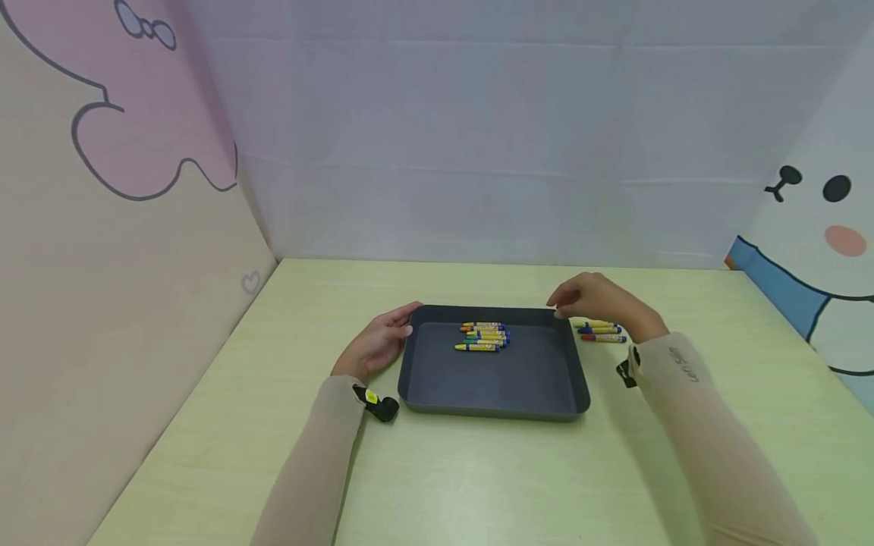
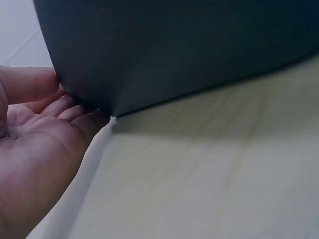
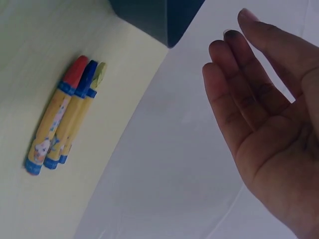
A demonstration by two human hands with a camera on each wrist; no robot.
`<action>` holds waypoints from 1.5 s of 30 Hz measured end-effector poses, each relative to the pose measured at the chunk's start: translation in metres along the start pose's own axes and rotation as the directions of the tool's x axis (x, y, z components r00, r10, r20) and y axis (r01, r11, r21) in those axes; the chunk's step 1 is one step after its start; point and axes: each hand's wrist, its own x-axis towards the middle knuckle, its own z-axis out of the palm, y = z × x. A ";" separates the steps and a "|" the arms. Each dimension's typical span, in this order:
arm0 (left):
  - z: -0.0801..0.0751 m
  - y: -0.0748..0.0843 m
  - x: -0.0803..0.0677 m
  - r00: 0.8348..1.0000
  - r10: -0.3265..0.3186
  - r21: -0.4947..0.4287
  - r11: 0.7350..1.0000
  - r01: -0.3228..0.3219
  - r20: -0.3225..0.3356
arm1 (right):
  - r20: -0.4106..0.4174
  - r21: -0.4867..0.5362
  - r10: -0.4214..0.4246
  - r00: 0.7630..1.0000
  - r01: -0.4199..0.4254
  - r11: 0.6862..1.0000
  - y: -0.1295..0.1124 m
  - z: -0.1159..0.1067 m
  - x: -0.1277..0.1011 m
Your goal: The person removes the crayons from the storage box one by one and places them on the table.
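A dark grey tray (image 1: 492, 379) lies on the table with several yellow-wrapped crayons (image 1: 481, 341) side by side in its back half. My left hand (image 1: 374, 345) grips the tray's back left corner. In the left wrist view the thumb (image 2: 30, 84) lies on the tray wall and the other fingers bend in at its lower edge. Above the back right corner, my right hand (image 1: 597, 299) hovers with loosely bent fingers and holds nothing. In the right wrist view, a gap shows between its fingertips and the tray corner (image 3: 167, 25).
Right of the tray, beneath my right forearm, lie three crayons: a red crayon (image 1: 604, 338), a blue crayon (image 1: 599, 330) and a yellow-green crayon (image 1: 594, 324). The pale table (image 1: 478, 478) meets a white cloth wall (image 1: 478, 152) behind. Printed panels (image 1: 136, 303) flank it.
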 end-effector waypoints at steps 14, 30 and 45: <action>0.001 0.002 0.000 1.000 -0.011 0.008 1.000 0.011 0.001 | 0.057 0.063 -0.075 0.996 0.071 0.995 -0.027 0.018 0.029; 0.000 0.001 0.000 1.000 -0.012 0.006 1.000 0.012 -0.002 | 0.165 0.164 -0.127 0.978 0.100 0.981 -0.037 0.041 0.052; 0.000 0.001 -0.003 0.999 0.016 -0.014 1.000 -0.016 0.038 | 0.254 0.132 -0.145 0.956 0.114 0.985 -0.053 0.062 0.062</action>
